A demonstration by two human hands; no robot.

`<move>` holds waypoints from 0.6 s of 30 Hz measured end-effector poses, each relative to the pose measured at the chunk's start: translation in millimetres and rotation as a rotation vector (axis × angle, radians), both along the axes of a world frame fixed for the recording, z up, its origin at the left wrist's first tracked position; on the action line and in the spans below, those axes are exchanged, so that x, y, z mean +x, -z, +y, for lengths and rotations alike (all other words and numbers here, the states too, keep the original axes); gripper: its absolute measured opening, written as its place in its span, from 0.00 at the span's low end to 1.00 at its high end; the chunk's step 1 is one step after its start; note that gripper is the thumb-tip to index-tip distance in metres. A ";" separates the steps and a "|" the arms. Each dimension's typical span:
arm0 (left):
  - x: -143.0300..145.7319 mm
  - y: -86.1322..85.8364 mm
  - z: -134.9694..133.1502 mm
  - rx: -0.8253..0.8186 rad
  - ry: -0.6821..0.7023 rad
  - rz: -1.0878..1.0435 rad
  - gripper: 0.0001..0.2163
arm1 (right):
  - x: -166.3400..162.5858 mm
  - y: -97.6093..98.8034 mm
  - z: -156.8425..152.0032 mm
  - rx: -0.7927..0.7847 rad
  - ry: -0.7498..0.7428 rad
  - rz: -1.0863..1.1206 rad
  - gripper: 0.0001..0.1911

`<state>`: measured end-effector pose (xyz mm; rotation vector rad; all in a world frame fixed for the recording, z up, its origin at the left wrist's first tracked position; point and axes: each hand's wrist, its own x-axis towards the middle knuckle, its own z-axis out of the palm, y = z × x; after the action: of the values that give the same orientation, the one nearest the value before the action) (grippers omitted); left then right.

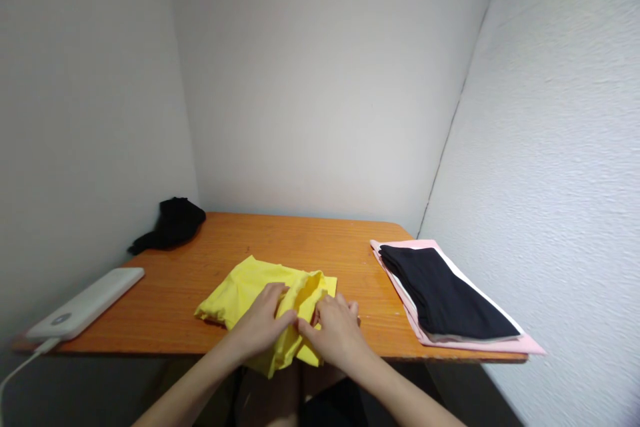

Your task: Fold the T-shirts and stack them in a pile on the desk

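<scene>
A piece of yellow cloth lies partly bunched on the table, its near part hanging over the front edge. My left hand grips a raised fold of it from the left, thumb pointing right. From the right, my right hand is closed on the same cloth, with its fingers partly tucked into the fold. Both thumbs come close together at the middle. Between the hands the cloth gapes like an opening. Whether it is a garment or a bag I cannot tell.
The brown wooden table stands against the walls. At the right lie folded black cloth and pink cloth beneath it. A white power bank with a cable sits at the left edge, crumpled black cloth at the back left.
</scene>
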<state>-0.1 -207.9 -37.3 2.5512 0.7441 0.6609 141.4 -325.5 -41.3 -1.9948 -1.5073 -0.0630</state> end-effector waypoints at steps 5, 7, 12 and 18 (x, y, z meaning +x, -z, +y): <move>-32.6 -18.8 -28.6 0.200 -0.152 0.194 0.08 | -2.3 -7.6 -0.5 0.075 -0.045 0.031 0.16; -42.9 -26.9 -25.4 0.163 -0.171 0.203 0.05 | 5.0 -12.5 -5.7 0.114 -0.053 0.033 0.16; -89.4 -69.0 12.7 0.084 -0.201 -0.218 0.12 | 31.9 -46.7 -25.7 0.220 0.000 0.044 0.14; -122.5 -136.0 -7.1 0.455 -0.435 -0.522 0.14 | 73.2 -105.2 -73.2 0.613 0.047 -0.044 0.11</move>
<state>-122.6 -215.0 98.8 2.4062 1.0506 1.7282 214.7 -398.7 63.9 -1.5356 -1.2659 -0.5262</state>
